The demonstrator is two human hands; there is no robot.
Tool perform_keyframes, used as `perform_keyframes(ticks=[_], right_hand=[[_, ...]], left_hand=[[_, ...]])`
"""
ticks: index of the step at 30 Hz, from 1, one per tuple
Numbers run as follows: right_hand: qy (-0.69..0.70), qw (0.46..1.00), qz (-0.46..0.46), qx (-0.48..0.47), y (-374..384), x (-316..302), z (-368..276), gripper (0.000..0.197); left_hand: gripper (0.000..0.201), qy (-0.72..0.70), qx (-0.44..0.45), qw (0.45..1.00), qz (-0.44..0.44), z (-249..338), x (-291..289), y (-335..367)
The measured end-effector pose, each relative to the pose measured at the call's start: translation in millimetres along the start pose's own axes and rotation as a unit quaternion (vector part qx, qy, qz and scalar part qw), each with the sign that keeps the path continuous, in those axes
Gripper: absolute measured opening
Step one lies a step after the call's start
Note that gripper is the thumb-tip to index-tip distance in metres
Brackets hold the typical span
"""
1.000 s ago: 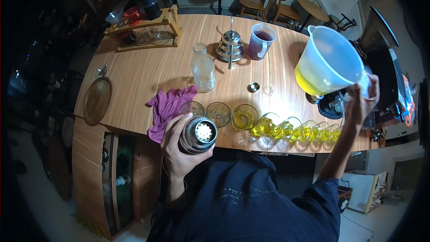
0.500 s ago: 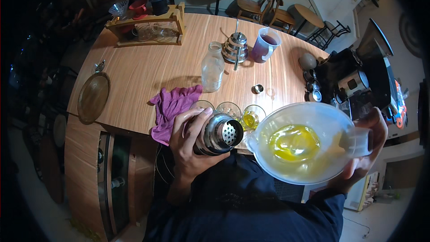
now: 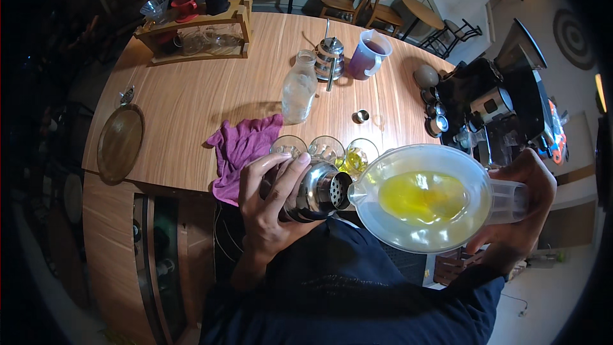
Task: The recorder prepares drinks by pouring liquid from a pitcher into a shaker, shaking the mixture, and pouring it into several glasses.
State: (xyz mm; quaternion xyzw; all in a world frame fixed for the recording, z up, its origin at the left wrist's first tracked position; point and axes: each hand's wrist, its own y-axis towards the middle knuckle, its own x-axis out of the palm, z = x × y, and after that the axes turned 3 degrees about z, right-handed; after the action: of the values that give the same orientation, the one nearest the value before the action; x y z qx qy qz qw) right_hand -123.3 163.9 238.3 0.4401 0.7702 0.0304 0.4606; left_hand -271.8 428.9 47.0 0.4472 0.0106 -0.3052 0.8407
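Note:
My left hand (image 3: 265, 220) is wrapped round a metal cocktail shaker (image 3: 310, 195), tilted so its perforated strainer top points right. My right hand (image 3: 530, 201) grips the handle of a translucent plastic jug (image 3: 474, 220) with yellow liquid (image 3: 415, 197) inside. The jug's spout sits right at the strainer end of the shaker; whether they touch I cannot tell. Just beyond them, three clear glasses stand in a row: a left glass (image 3: 289, 145), a middle glass (image 3: 327, 148) and a right glass (image 3: 361, 153), which has yellow liquid in it.
A purple cloth (image 3: 246, 150) lies left of the glasses. Farther back stand a clear bottle (image 3: 299, 92), a metal kettle (image 3: 329, 62), a pitcher of dark liquid (image 3: 365, 62) and a small metal cup (image 3: 362, 115). A wooden tray (image 3: 120, 144) is left; black equipment (image 3: 488, 92) is right.
The shaker has turned further to the right, bringing its strainer end to the jug's spout. Inside the jug the yellow liquid has shifted toward the far side. The whole view has moved slightly.

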Motion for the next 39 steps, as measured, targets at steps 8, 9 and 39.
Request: perform_keyframes(ticks=[8, 9, 39], right_hand=[[-0.025, 0.987, -0.102, -0.120, 19, 1, -9, 0.082], [-0.033, 0.988, -0.105, -0.113, 20, 3, -13, 0.082], [-0.124, 0.975, -0.159, -0.089, 34, -2, -35, 0.078]], left_hand=[[0.081, -0.013, -0.016, 1.000, -0.017, -5, -5, -4], [0.081, -0.016, -0.021, 1.000, -0.018, -5, -5, -4], [0.092, -0.001, -0.020, 0.997, -0.080, -2, 3, -7]])
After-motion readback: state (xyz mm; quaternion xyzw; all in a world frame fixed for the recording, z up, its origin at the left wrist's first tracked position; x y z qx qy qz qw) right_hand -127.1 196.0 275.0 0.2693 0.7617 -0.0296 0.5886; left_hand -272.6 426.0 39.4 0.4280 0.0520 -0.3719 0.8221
